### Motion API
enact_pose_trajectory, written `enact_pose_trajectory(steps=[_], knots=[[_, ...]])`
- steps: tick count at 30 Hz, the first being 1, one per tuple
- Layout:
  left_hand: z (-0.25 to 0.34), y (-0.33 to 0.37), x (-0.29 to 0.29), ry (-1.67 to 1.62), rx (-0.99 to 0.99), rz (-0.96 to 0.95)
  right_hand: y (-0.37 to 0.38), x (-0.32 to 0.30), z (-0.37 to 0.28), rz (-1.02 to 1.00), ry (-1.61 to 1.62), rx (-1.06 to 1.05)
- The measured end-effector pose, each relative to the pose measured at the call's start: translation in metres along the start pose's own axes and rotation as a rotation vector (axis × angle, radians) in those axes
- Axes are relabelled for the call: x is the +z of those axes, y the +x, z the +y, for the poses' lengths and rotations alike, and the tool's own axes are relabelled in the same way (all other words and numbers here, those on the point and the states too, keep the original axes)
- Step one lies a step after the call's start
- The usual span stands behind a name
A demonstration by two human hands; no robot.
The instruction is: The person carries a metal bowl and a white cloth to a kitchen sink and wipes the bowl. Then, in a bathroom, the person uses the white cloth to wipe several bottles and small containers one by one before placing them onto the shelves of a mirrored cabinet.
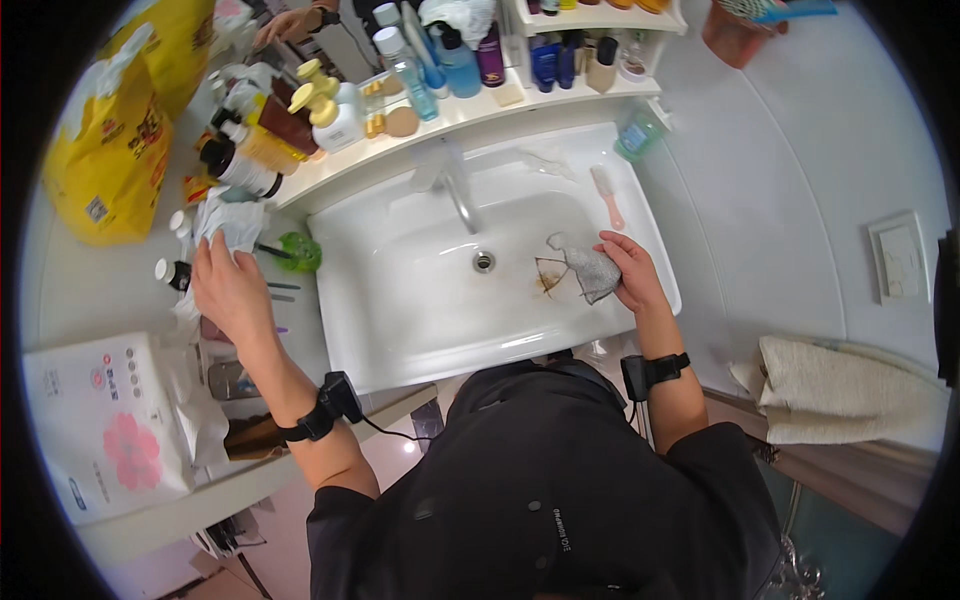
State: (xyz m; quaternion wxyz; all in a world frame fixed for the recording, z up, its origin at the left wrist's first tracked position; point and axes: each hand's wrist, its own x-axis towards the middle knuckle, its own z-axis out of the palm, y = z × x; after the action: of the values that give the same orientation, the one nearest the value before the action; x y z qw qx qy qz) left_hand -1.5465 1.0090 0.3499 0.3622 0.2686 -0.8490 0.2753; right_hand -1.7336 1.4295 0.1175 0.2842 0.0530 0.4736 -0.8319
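Observation:
My right hand (630, 270) is closed on a limp grey piece of mesh-like cloth (592, 268) over the right side of the white sink (350, 340). Thin dark edges trail off the cloth to the left, beside a small brownish patch (549, 276) I cannot make out clearly. My left hand (235, 300) reaches over the counter left of the sink, its fingers stretched out at a crumpled white tissue or plastic wrap (236, 220); whether they touch it is unclear. A pink-handled brush or comb (607, 198) lies on the sink's right rim.
A faucet (458, 195) stands behind the drain (484, 262). Bottles, including a pump bottle (335, 118), crowd the shelf. On the left are a yellow bag (105, 170), a green container (300, 252) and a tissue pack (105, 420). A towel (840, 390) hangs at right.

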Motion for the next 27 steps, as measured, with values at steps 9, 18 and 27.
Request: enact_pose_trajectory(steps=[9,18,27], knots=[[0.215,-0.097,-0.006,-1.271,0.444,-0.767,-0.038,-0.005,0.006,-0.053,-0.025,-0.073],[0.33,-0.159,-0.044,-1.67,0.713,-1.237,-0.146,-0.015,-0.006,0.251,-0.578,-0.279],[0.394,-0.248,-0.158,-1.665,1.235,-1.406,-0.379,-0.133,0.027,1.728,-1.652,-0.473]])
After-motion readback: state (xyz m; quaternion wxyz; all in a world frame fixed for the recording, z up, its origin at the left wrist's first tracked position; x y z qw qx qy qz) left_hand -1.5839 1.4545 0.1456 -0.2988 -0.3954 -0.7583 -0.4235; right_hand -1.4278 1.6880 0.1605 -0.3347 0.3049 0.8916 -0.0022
